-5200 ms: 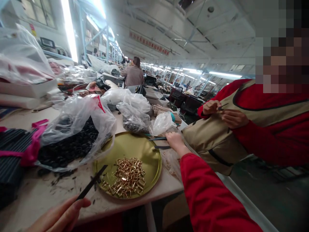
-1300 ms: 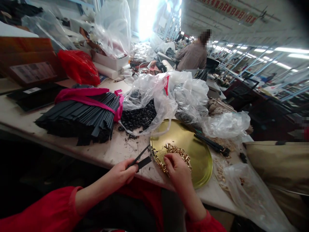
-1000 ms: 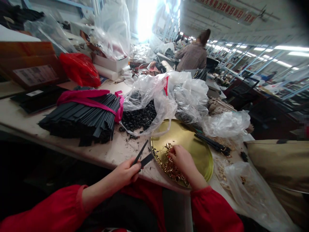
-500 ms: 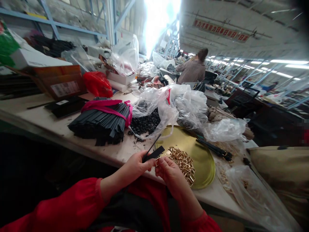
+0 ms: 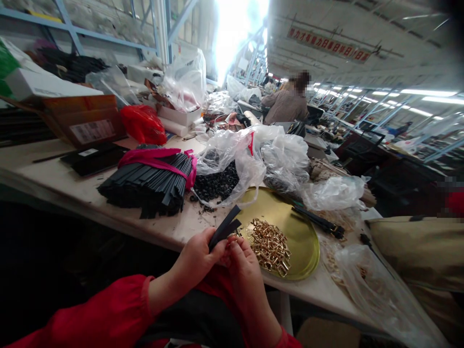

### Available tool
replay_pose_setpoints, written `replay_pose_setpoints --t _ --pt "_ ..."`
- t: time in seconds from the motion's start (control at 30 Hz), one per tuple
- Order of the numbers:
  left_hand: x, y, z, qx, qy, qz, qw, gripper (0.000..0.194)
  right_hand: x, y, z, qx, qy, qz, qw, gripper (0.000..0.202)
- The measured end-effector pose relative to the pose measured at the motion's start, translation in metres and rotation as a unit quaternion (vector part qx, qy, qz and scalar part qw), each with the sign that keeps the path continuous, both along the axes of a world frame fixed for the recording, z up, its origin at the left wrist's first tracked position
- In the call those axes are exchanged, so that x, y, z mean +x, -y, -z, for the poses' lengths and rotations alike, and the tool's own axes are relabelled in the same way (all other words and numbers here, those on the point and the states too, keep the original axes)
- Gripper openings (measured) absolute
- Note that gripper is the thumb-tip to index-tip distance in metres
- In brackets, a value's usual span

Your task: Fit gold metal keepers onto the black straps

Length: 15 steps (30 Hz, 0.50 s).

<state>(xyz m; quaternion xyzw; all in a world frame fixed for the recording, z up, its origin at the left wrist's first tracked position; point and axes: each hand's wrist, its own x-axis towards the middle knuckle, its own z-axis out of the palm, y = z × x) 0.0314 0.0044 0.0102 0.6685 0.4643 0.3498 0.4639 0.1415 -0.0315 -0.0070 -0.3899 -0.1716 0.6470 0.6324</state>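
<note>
My left hand [image 5: 200,252] is closed on a folded black strap [image 5: 224,228], whose two flat ends stick up beyond the fingers. Right beside it, my right hand [image 5: 243,265] pinches what looks like a small gold buckle, mostly covered by the fingertips. The fingers of both hands meet at the strap's lower part. Just past my right hand, a heap of gold buckles [image 5: 270,247] lies on a round gold tray [image 5: 306,232]. Farther left on the table rests a thick bundle of black straps [image 5: 145,186] tied with a pink band.
Small black rings [image 5: 221,182] spill from a clear plastic bag [image 5: 250,169] behind the tray. A dark strap with buckles [image 5: 319,221] crosses the tray's right edge. Cardboard box [image 5: 90,121] and red bag [image 5: 143,124] stand back left. A person [image 5: 286,104] is farther off.
My right hand has moved slightly left and closer against my left hand. The strap ends have turned, now showing their broad faces side by side.
</note>
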Motion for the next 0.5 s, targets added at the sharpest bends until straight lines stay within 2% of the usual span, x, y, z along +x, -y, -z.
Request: replay_pose_setpoints --t 0.1,0.17,0.23,0.4,0.5 --pt "0.002 -0.004 0.006 -0.016 0.035 0.002 0.999 0.021 -0.002 -0.003 0.001 -0.029 -0.064 0.030 0.997 0.027" --pt "0.001 -0.007 0.010 -0.042 0.051 0.030 0.997 0.023 0.000 -0.005 0.003 -0.049 -0.085 0.042 0.994 0.027" --pt "-0.003 -0.010 0.013 -0.054 0.024 0.059 0.996 0.026 0.006 -0.007 0.008 -0.062 -0.075 0.055 0.994 0.027" --pt "-0.017 -0.012 0.014 -0.040 -0.132 0.109 0.984 0.028 0.023 -0.010 0.018 -0.059 0.076 0.047 0.994 0.024" --pt "-0.021 -0.014 0.013 -0.042 -0.164 0.137 0.976 0.026 0.028 -0.010 0.019 -0.028 0.157 0.035 0.987 0.025"
